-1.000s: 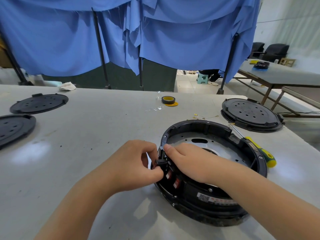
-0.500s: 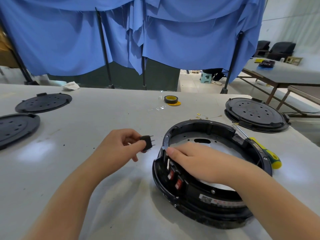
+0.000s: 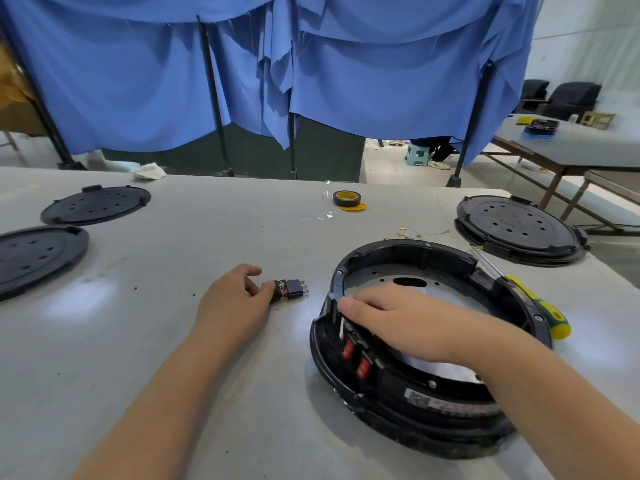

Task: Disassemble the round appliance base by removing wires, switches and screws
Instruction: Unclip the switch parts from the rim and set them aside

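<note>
At frame centre, left hand [image 3: 232,299] pinches small black removed switches [image 3: 291,289] on the table; right hand [image 3: 398,320] rests flat-fingered on round black appliance base [image 3: 408,403]; red switches [image 3: 355,358] likely next.

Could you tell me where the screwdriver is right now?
The screwdriver rests on the right rim of the round base, near the black cover.

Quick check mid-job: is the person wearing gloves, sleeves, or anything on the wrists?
No. The left hand and right hand are bare, with no gloves, rings, watch or bands. Both forearms are uncovered to the frame edge; no sleeve shows.
</note>
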### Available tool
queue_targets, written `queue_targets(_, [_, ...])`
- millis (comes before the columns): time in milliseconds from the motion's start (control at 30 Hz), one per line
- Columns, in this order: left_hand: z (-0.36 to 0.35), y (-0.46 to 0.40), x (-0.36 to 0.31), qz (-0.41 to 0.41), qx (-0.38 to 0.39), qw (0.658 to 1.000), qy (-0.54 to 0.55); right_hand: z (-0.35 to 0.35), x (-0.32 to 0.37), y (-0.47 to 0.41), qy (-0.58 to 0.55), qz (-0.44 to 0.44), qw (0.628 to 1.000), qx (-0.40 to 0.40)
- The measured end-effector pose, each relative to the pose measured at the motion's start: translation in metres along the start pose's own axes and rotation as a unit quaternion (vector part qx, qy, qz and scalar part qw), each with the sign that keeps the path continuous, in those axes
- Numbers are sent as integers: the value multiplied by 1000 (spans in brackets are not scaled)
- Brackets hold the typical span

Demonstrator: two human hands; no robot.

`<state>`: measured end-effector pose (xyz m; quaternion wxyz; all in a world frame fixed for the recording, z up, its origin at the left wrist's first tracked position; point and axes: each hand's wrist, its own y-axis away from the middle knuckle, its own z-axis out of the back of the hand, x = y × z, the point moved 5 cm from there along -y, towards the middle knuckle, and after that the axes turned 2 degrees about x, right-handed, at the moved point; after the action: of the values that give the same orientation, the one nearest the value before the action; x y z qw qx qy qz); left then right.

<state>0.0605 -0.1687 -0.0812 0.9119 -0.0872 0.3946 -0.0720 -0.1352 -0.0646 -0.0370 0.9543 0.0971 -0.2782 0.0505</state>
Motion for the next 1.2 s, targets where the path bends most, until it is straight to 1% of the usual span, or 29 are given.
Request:
queue_targets(100, [3,2,-7,-25,-14,999,-22,2,1,1,8,-4,1000,-7])
queue_targets(200, [9,9,-27,-91,-14,996,5,6,3,3,11,-6,1000,-23])
queue_targets(267, [11,19,-44,-132,27,990,50,10,5,6,12,-5,999,-32])
queue_targets(367, [7,39,-68,-168,130,972,97,16,3,13,-6,-9,999,-40])
queue_targets(533, [11,58,-86,-188,231,949,102,21,-6,25,-70,-16,996,-57])
queue_targets(633, [13,64,-91,-196,267,939,86,20,-11,30,-106,-10,992,-61])
queue_targets(800, [13,69,-92,-206,277,938,31,13,-12,31,-186,-7,981,-53])
queue_targets(967, [12,71,-94,-214,261,941,13,11,-13,28,-185,-11,982,-45])
queue_targets(1200, [12,77,-98,-237,248,939,5,7,-9,24,-136,-21,990,-37])
